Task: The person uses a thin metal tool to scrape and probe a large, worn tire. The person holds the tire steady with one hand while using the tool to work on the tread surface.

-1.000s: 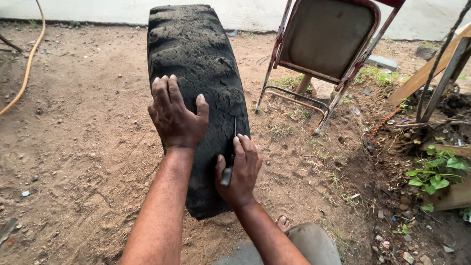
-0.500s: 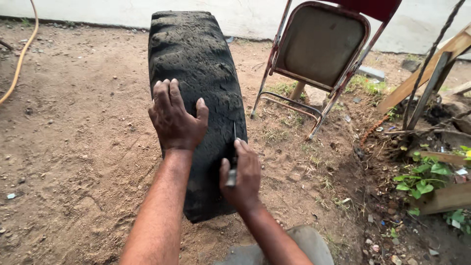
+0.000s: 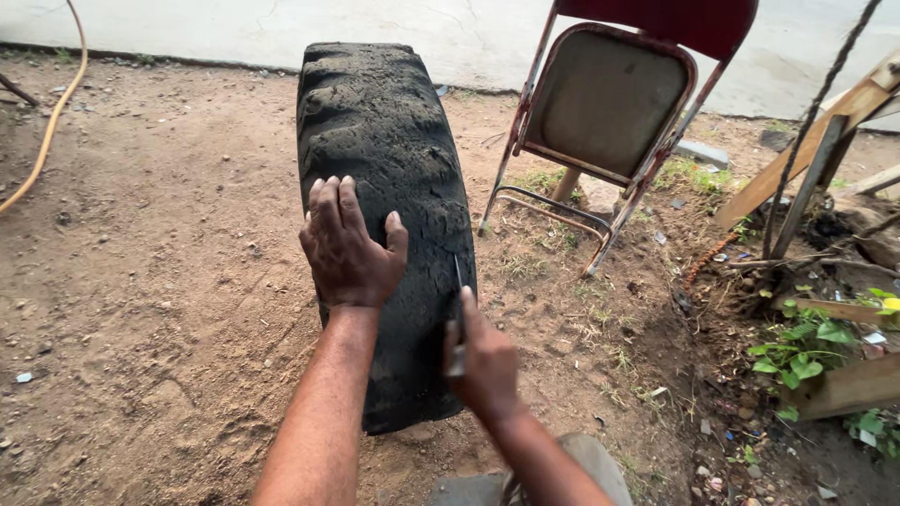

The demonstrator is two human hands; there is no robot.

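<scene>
Bare dirt yard, worn black rubber tyre (image 3: pixel 380 187) upright at frame centre: left hand (image 3: pixel 349 245) flat and open on the tread, right hand (image 3: pixel 486 361) closed round a thin metal blade (image 3: pixel 458 314) at the tyre's right edge, apparently mid-cut, steady pressure needed next.

My left hand (image 3: pixel 349 245) lies flat, palm down, fingers together and pointing far, thumb spread to the right, forearm stretched straight out from the near edge. My right hand (image 3: pixel 487 361) sits nearer and to the right, curled closed, forefinger extended, wrist bent inward.
</scene>
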